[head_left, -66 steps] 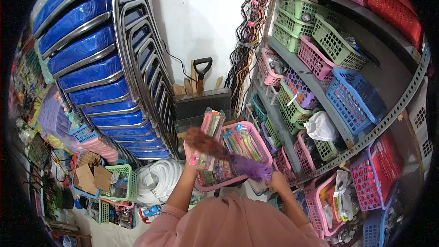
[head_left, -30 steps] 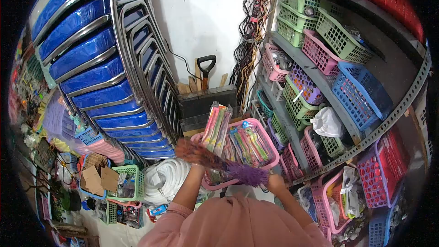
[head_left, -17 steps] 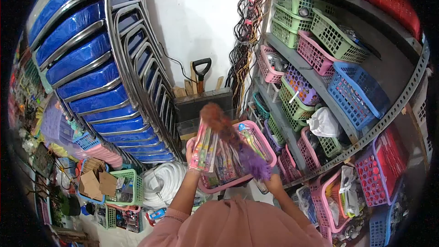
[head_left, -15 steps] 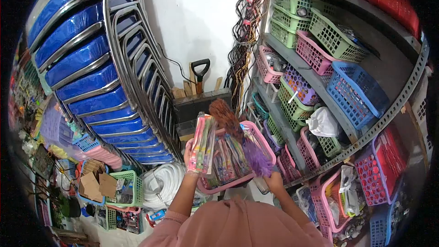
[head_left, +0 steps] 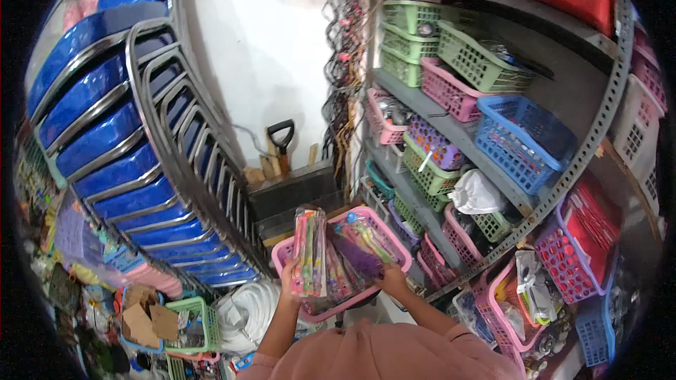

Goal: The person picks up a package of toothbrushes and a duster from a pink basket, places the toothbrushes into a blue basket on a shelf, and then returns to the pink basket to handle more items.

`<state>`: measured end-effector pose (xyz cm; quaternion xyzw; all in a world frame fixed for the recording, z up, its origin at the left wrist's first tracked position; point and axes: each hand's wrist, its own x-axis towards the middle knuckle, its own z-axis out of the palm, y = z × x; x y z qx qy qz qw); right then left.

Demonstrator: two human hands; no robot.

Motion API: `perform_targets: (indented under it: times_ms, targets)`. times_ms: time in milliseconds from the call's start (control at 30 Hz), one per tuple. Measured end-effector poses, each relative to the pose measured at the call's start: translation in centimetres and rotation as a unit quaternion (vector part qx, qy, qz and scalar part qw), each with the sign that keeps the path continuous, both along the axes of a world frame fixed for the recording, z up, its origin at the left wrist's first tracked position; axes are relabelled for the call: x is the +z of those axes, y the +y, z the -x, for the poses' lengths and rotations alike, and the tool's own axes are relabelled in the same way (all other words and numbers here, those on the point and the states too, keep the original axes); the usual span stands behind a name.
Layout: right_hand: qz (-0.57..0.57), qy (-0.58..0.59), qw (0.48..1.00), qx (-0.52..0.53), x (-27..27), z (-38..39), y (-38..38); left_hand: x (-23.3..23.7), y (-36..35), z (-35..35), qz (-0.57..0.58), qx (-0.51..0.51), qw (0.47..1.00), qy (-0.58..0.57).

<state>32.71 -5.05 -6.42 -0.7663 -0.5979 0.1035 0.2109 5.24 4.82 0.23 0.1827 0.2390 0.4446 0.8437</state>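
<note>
My left hand is closed at the left side of a pink basket, around a bundle of slim, colourful plastic packs that look like packaged toothbrushes. The bundle stands tilted above the basket's left part. More of these packs lie in rows inside the basket. At the basket's right rim, my right hand is closed on a feather duster. Its purple feathers lie low over the packs, slightly blurred; the handle is hidden.
Stacked blue chairs with metal frames rise on the left. Metal shelving with plastic baskets stands on the right. A coil of white hose and a green basket lie at lower left. A black-handled tool leans by the wall.
The duster has swung down from above the basket onto the packs, and its brown feathers no longer show. My left hand keeps the bundle. The whole view has shifted.
</note>
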Motion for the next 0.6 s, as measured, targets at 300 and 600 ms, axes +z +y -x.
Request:
perform_targets:
  times_ms: [300,600]
  targets:
    - [0.003,0.518,0.854,0.045,9.9,-0.8,-0.6,2.9,0.1,-7.6,-0.045,-0.108,0.991,0.065]
    - [-0.081,0.596,0.795,0.077,20.2,-5.2,-2.5,10.7,-1.5,-18.8,-0.148,-0.244,0.953,0.098]
